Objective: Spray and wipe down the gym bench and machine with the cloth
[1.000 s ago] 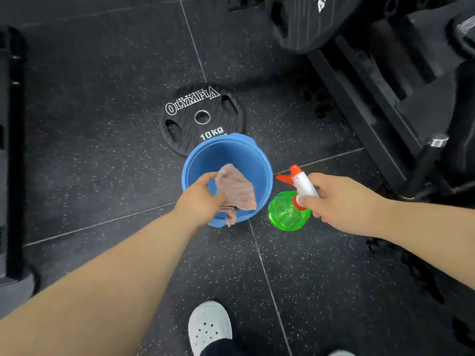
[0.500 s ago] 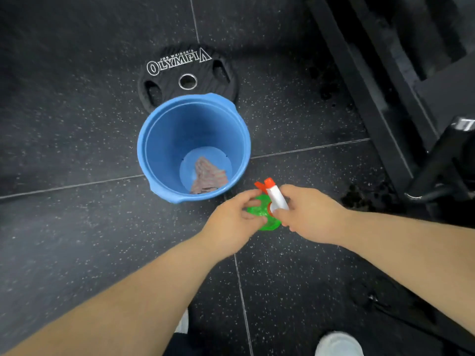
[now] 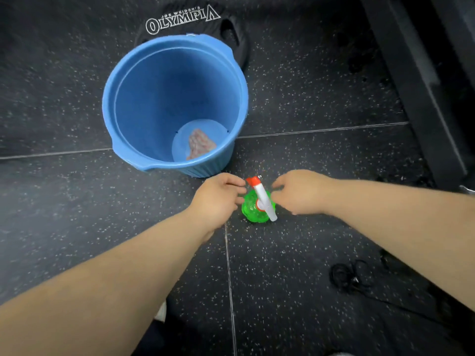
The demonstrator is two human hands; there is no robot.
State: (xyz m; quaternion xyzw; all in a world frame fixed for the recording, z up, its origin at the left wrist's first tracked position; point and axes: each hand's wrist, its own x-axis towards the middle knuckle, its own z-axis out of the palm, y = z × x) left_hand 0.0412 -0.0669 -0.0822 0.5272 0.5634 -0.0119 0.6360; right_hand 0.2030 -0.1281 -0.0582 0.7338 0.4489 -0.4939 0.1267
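I am looking down at the green spray bottle (image 3: pixel 253 210), which is standing upright on the speckled rubber floor (image 3: pixel 308 98) just in front of the blue bucket (image 3: pixel 110 98). My left hand (image 3: pixel 218 199) and right hand (image 3: pixel 298 192) are flanking it, fingers loosely curled and gripping nothing; I cannot tell whether the fingertips are touching the bottle. The cloth (image 3: pixel 200 145) is lying crumpled at the bottom of the bucket. An Olympia weight plate (image 3: pixel 180 20) is lying flat behind the bucket, touching it.
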